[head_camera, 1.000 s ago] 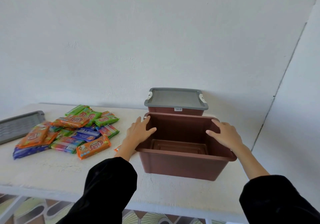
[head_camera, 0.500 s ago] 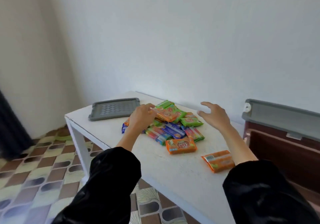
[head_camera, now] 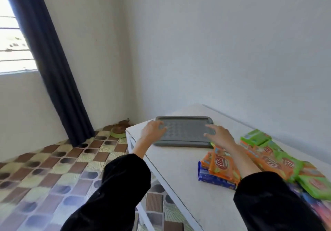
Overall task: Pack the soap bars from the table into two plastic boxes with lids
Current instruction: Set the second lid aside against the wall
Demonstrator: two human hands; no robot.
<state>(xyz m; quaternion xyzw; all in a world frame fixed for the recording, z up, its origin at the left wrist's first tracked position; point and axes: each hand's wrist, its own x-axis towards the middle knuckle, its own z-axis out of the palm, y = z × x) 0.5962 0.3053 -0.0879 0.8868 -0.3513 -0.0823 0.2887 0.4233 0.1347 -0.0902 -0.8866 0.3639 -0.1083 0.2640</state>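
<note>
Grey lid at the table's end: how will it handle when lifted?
Probably stiff: the grey lid is a flat moulded sheet with a raised rim. Likely light for its size, so a push may slide it on the smooth table. It is wide; left hand and right hand at opposite ends should suit.

Grey lid (head_camera: 184, 132): one, far left. Table (head_camera: 179, 168): one. Soap bars (head_camera: 222, 164): overlapping heap, right, cut by frame; count unclear.
</note>
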